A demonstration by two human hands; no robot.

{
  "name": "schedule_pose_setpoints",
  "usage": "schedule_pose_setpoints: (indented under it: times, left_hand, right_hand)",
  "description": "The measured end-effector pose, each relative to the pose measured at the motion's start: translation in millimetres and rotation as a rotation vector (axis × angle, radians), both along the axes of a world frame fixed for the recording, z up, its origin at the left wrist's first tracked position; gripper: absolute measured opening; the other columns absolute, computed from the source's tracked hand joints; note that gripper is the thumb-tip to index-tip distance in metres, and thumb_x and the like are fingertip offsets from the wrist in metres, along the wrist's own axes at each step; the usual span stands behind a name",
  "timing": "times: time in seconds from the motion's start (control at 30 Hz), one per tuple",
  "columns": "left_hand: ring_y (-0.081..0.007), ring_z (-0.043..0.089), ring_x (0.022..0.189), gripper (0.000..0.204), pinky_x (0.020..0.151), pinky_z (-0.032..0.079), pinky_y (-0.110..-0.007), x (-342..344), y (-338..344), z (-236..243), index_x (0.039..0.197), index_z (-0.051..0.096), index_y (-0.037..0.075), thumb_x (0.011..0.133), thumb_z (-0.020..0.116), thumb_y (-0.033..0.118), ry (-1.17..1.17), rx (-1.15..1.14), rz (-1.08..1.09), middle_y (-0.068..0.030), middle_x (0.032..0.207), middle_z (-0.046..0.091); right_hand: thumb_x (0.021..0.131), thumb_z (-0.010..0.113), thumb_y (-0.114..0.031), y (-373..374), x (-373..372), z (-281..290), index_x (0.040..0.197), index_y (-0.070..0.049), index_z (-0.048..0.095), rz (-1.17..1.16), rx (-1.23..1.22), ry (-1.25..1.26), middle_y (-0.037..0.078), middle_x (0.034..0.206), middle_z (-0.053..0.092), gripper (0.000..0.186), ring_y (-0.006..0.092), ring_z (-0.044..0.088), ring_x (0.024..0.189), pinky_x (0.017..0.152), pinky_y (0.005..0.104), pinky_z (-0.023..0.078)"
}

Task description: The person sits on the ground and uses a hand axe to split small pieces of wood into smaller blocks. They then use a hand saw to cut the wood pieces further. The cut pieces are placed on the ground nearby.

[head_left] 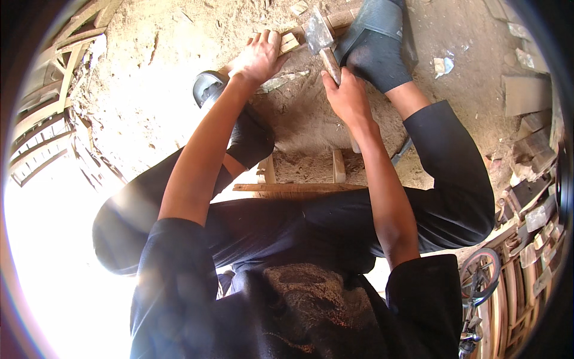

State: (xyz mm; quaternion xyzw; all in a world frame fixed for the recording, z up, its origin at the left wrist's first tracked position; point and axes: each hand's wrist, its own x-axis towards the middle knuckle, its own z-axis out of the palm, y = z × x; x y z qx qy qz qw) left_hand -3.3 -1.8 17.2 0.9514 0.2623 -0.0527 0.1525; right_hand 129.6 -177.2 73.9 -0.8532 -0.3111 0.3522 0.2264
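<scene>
My left hand (257, 63) is closed over a wooden piece (289, 43) at the top of the view, lying along a longer wooden strip (339, 18) on the dirt. My right hand (345, 96) grips the wooden handle of a hammer-like tool (318, 33), whose flat grey metal head rests at or just over the wood, right of my left hand; exact contact is unclear. My feet, in dark sandals (382, 39), flank the work. The fingertips of my left hand are partly hidden.
Below my hands is a low wooden frame (299, 188) in front of my legs. Scrap planks (57, 119) are stacked at the left, and more offcuts (529, 143) at the right. A bicycle wheel (496, 269) shows at lower right. Small debris (442, 66) lies on the dirt floor.
</scene>
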Motion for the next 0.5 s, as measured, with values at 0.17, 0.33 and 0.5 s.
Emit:
schedule_pose_setpoints:
  times: [0.17, 0.33, 0.5]
  left_hand:
    - [-0.0377, 0.057, 0.107, 0.056, 0.088, 0.049, -0.046, 0.2, 1.6, 1.9, 0.114, 0.048, -0.002, 0.087, 0.061, 0.046, 0.073, -0.129, 0.075, -0.0207, 0.112, 0.054]
    - [-0.0253, 0.068, 0.085, 0.075, 0.077, 0.054, -0.036, -6.2, 26.7, 2.2, 0.117, 0.053, 0.000, 0.067, 0.084, 0.047, -0.488, -0.194, 0.063, -0.0165, 0.090, 0.067]
    - [-0.0223, 0.068, 0.082, 0.055, 0.079, 0.053, -0.035, 32.1, 9.4, 67.2, 0.114, 0.058, 0.000, 0.072, 0.080, 0.028, -0.386, -0.507, 0.380, -0.0166, 0.089, 0.069]
  right_hand:
    - [0.093, 0.058, -0.033, 3.2, -1.5, 2.8, 0.090, 0.004, 0.057, -0.300, -0.006, 0.494, 0.016, 0.069, 0.061, 0.037, 0.0273, 0.062, 0.055, 0.050, 0.0389, 0.051]
    - [0.095, 0.056, -0.031, 1.1, 6.0, 17.6, 0.091, -0.001, 0.056, -0.559, 0.079, 0.843, 0.001, 0.062, 0.051, 0.030, 0.0109, 0.051, 0.045, 0.039, 0.0280, 0.045]
    - [0.094, 0.058, -0.032, -7.9, 13.4, 29.5, 0.093, -0.002, 0.056, -0.586, 0.088, 0.816, 0.002, 0.062, 0.051, 0.031, 0.0104, 0.050, 0.046, 0.039, 0.0278, 0.044]
